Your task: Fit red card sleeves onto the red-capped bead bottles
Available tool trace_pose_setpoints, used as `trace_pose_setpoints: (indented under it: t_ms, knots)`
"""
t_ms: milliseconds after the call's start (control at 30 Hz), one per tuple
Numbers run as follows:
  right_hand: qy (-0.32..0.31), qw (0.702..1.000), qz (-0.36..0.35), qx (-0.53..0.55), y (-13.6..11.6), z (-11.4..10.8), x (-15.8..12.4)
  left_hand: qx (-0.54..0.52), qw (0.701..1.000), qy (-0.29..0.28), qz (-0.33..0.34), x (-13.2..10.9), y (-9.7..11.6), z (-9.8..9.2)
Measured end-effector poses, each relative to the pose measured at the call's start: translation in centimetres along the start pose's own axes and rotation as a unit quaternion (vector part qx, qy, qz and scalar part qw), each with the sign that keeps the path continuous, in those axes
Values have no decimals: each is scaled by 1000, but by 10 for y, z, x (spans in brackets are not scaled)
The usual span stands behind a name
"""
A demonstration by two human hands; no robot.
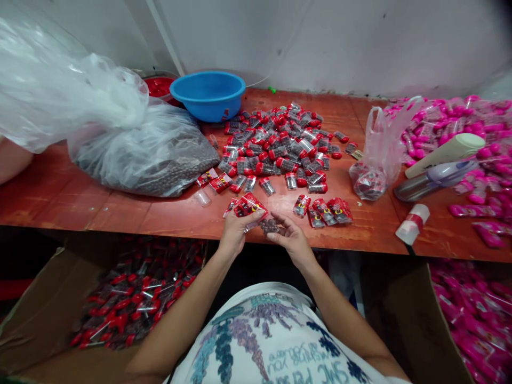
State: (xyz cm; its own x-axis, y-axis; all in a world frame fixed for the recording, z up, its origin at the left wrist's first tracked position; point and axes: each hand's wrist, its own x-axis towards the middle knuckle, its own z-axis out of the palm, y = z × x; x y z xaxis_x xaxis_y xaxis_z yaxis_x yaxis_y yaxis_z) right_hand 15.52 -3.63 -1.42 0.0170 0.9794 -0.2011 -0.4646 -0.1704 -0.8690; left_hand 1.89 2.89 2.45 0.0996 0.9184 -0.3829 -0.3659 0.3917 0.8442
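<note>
We are holding a small clear tube, and it is showing a tight filling of dark brown beads right along its length. It is lying almost level over the near edge of the bench, bridging the gap between our hands. Our right hand is pinching its right end with the fingertips. Our left hand is gripping a bunch of red printed sleeves, glossy with dark and yellow markings, which are fanning up and away from us, just touching the tube's left end
</note>
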Motion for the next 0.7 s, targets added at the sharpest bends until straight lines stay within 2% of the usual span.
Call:
trace_pose_setpoints:
  t_ms: [67, 167, 267, 333, 433, 567, 633, 700]
  knots:
    - [2, 1000, -14, -16, 2, -1, -1, 20, 1000, -18, 3, -1, 2, -1]
    - [25, 989, -87, -116, 4, -1, -3, 41, 998, -40, 17, -2, 3, -1]
    - [38, 959, -163, -230, 2, -1, -7, 33, 999, -24, 30, -2, -1, 0]
    - [33, 951, -177, -253, 1, 0, -9, 24, 999, -7, 34, -1, -5, 0]
    - [35, 966, -153, -207, 2, 2, -10, 28, 999, -2, 29, 0, -8, -2]
    - [36, 995, -66, -64, 3, 2, -9, 37, 998, -51, 10, -2, -4, -6]
    - [29, 999, -27, -17, 3, 3, -10, 38, 997, -73, 5, -4, -2, -6]
    - [27, 999, -24, -10, 3, 3, -10, 41, 996, -77, 6, -7, 0, -4]
